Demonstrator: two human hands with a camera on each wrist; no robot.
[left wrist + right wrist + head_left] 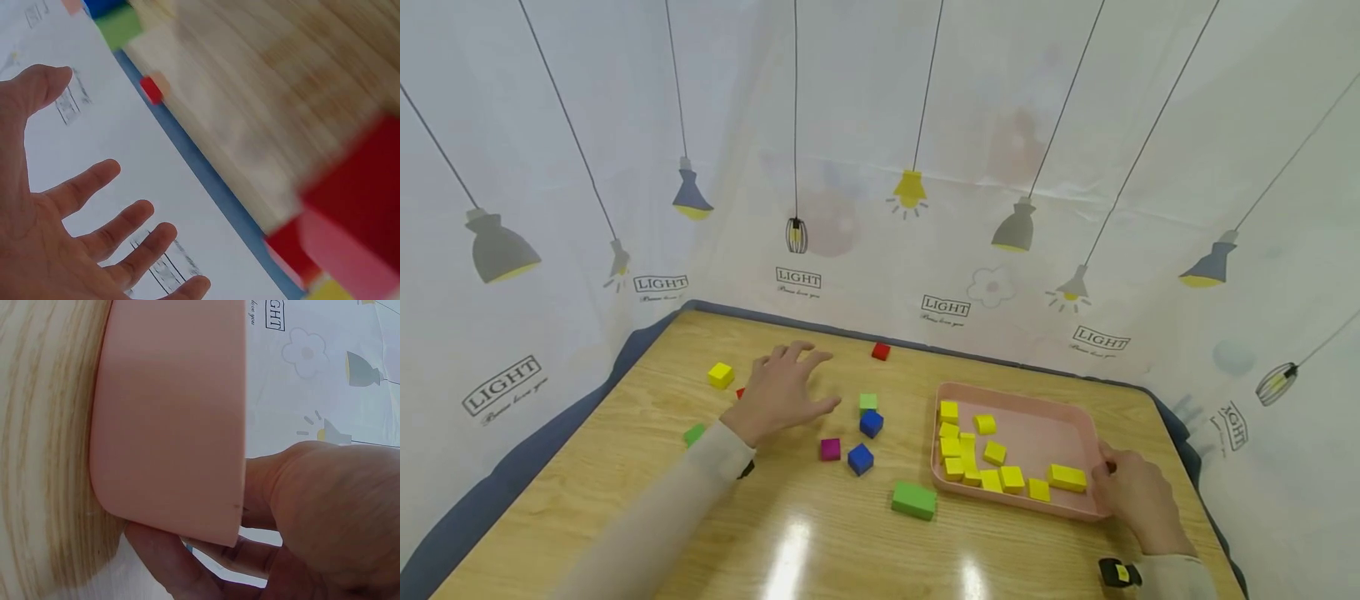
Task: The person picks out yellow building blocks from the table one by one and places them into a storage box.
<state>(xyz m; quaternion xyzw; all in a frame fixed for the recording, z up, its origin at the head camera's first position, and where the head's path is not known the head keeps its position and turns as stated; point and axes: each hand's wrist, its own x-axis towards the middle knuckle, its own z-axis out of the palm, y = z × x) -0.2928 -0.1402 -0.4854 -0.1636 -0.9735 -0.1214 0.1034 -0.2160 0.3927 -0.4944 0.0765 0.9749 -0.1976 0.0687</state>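
My left hand [782, 390] is spread over the left part of the table, fingers apart, with nothing held. Beneath it a red block [741, 392] peeks out; in the left wrist view a large red block [362, 206] shows close by. To its right lie a magenta block [831, 449], two blue blocks [861, 458] and a light green block [868, 403]. My right hand [1138, 496] grips the right end of a pink tray [1045, 408], its fingers curled at the wall in the right wrist view. Several yellow blocks [1011, 479] lie in the tray, mostly along its left and front sides.
A yellow block [721, 375] and a green block [694, 434] lie left of the left hand. One red block [881, 351] sits near the back edge. A long green block [913, 500] lies in front of the tray. A printed curtain [865, 167] encloses the table's back and sides.
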